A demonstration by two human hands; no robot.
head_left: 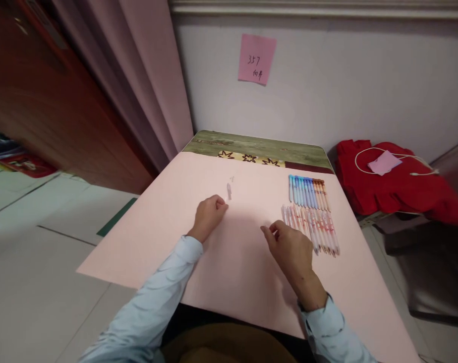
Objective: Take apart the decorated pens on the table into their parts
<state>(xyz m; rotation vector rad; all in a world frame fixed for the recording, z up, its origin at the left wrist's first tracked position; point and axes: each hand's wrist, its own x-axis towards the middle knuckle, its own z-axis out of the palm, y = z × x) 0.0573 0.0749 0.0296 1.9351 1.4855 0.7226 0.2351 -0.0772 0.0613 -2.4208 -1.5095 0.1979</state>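
My left hand (210, 217) is closed in a pinch over the pink sheet (161, 232). Its fingertips are beside a small pale, translucent piece (229, 191), perhaps part of a pen; what they hold, if anything, is too small to make out. A tiny yellowish bit (232, 179) lies just beyond that piece. My right hand (289, 247) has its thumb and fingers curled in towards each other, left of a row of clear pens with reddish patterns (316, 227); anything between its fingertips cannot be made out. Behind those pens lies a row of blue, purple and brown-orange pens (308, 191).
The sheet covers most of a table with a green wood-pattern top (259, 141) against the wall. On the right is a red cloth (395, 196) with a white cable (359, 161) and a pink note (384, 163). A curtain (149, 65) and wooden door (73, 116) stand left.
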